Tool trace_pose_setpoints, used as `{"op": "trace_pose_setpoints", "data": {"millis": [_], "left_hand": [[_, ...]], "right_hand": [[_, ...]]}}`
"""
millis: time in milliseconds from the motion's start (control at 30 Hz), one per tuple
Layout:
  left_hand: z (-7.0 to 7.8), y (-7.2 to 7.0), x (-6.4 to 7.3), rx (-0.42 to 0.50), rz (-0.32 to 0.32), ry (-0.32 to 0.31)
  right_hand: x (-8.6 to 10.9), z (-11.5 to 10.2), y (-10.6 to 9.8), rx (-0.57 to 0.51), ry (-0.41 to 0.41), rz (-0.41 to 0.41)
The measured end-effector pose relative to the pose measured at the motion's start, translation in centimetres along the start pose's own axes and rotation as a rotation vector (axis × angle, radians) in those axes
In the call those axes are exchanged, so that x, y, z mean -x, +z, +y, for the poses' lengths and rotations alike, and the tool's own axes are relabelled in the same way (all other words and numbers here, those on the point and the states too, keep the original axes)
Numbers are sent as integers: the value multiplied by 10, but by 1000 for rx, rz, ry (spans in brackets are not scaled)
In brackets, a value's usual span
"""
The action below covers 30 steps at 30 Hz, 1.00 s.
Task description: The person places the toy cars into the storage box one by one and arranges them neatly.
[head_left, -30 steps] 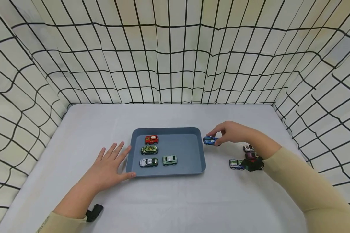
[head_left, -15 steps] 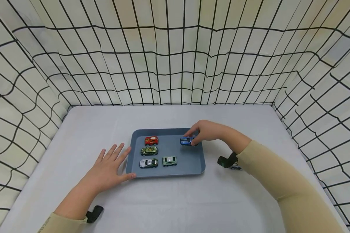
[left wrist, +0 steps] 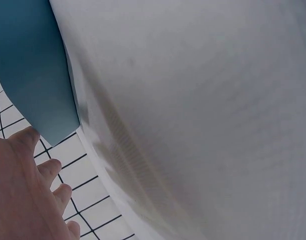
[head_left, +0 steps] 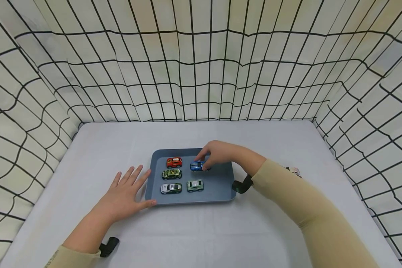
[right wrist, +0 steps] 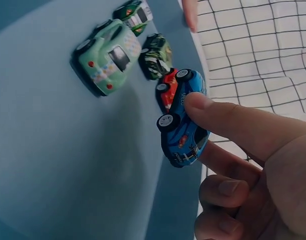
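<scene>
My right hand (head_left: 218,153) pinches a blue toy car (right wrist: 185,120) between thumb and fingers, over the grey-blue tray (head_left: 221,182). In the right wrist view the car's wheels and side face the camera. To its left in the head view, a red toy car (head_left: 174,162) and a green camouflage toy car (head_left: 171,174) stand in the tray. A white-and-green toy car (head_left: 171,188) and a pale green toy car (head_left: 195,185) stand nearer the front. My left hand (head_left: 124,195) lies with spread fingers by the tray's left edge, its thumb at the front left corner.
A white toy car (head_left: 293,171) shows on the table at the right, partly behind the right sleeve (head_left: 301,201). White cloth covers the table (head_left: 194,234). Walls of black grid netting (head_left: 201,74) over white cloth stand at the back and both sides.
My right hand has carried the blue car leftward from beside the tray's right edge to over its middle, beside the red car. The left hand has stayed in place.
</scene>
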State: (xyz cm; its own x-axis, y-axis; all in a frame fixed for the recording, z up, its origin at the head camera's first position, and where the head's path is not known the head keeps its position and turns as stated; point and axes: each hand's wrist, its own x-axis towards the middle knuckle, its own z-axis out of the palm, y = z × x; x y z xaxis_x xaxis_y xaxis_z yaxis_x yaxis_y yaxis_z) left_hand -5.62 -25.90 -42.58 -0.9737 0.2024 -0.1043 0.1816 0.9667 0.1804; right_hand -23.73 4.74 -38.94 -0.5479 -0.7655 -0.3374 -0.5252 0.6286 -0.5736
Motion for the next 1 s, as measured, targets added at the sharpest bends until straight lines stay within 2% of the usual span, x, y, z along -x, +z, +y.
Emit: {"op": "trace_pose_setpoints", "data": {"millis": [500,733,1000], "left_hand": [[2,-3,1,1,0,1],[0,0,-1,-10,-1,2],[0,-1,0,-10,-2,0]], "right_hand": [[-21,-5,19,4,46,-40],[-27,-4,27,70,32,-52],[-26,-8,27,95,16,-65]]}}
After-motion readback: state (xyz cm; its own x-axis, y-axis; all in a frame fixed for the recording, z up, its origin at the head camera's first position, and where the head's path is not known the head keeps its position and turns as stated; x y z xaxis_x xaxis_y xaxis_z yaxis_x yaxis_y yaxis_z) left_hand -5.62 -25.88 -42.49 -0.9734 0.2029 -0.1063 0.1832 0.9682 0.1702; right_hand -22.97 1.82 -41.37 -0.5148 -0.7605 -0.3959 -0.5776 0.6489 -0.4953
